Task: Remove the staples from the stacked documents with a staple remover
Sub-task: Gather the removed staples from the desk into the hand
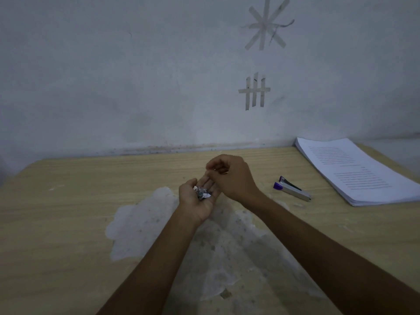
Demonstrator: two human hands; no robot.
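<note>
**Above a worn desk: pulled staples heaped in a cupped palm**

Over the middle of the pale wood-grain table [68, 201], the left hand [195, 203] lies palm up and loosely cupped. It carries a small heap of bent grey metal staples mixed with white paper scraps [201, 192]. The right hand [234, 178] hovers just above the left fingertips, knuckles up, fingers curled and thumb meeting fingertips in a pinch. Whether anything sits in that pinch is too small to tell.

The silver staple remover with purple plastic ends [292, 189] lies flat on the table to the right of the hands, touched by neither. Beyond it, at the table's far right corner, rests the thick stack of white printed documents [354, 171], text side up.

A ragged whitish patch of stripped veneer [141, 223] spreads under both forearms. On the grey wall [136, 76] behind are strips of pale tape: a star [266, 23] above a barred cluster [254, 92].
</note>
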